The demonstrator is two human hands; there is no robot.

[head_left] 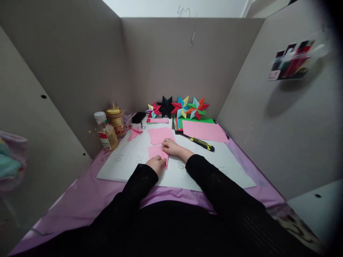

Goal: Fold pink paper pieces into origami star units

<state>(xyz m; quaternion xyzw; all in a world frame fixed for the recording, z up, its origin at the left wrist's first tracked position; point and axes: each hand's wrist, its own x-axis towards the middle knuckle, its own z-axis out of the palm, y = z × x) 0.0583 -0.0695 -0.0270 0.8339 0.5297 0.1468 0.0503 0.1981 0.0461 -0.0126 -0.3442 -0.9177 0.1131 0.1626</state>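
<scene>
A small pink paper piece (157, 152) lies on the white cutting mat (128, 160) in front of me. My left hand (156, 164) rests on its near edge with fingers curled down on the paper. My right hand (169, 146) presses its far right corner, fingers closed together. A second pink square (160, 135) lies just beyond. A folded pink piece (134, 133) sits to the left. Both sleeves are black.
Several coloured paper stars (180, 106) stand at the back wall. A large pink sheet (204, 131) tops a coloured paper stack, with a yellow-black cutter (202, 143) beside it. Two bottles (107, 131) and a jar (117, 119) stand at left. Cardboard walls enclose the purple-covered table (88, 200).
</scene>
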